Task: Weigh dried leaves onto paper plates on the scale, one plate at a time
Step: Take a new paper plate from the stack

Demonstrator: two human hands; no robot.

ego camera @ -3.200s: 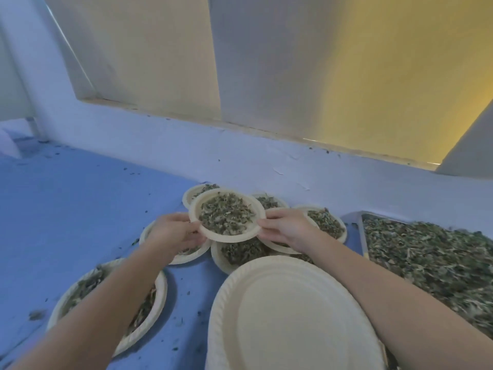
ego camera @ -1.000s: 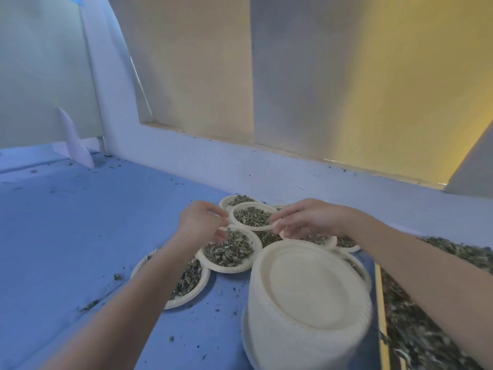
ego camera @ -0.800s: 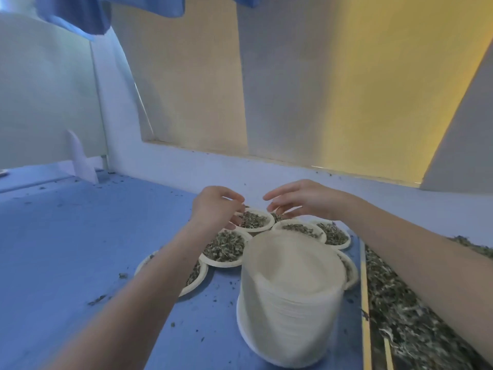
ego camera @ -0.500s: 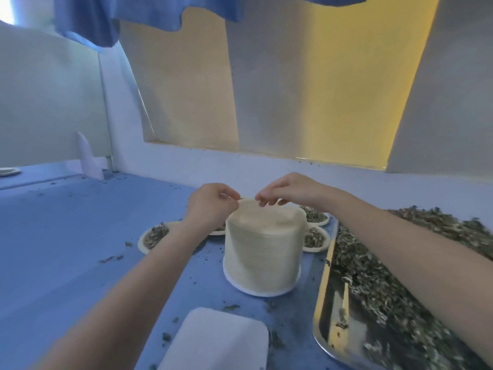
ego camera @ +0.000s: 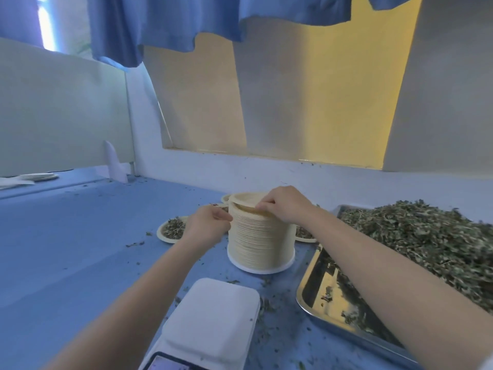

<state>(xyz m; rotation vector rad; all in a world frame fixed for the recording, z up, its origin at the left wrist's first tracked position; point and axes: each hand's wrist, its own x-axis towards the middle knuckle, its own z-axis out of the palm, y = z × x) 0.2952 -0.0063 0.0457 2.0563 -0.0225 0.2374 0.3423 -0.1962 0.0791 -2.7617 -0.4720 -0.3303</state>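
Note:
A tall stack of cream paper plates point(ego camera: 260, 244) stands on the blue table. The top plate point(ego camera: 246, 200) is tilted up off the stack. My right hand point(ego camera: 284, 206) pinches its near rim from above. My left hand point(ego camera: 208, 222) rests against the stack's left side, fingers curled at the upper plates. The white scale point(ego camera: 213, 324) sits bare in front of me, near the bottom edge. A metal tray point(ego camera: 344, 311) at the right holds a heap of dried leaves point(ego camera: 421, 236).
Filled paper plates lie behind the stack, one plate of leaves point(ego camera: 173, 231) at its left and another point(ego camera: 304, 235) at its right. Leaf crumbs dot the table. A wall with a ledge runs behind. More plates point(ego camera: 40, 177) lie far left.
Both hands left the filled plates at the back and came to the stack. My view pulled back, bringing the scale in. My right hand has lifted the top plate's rim.

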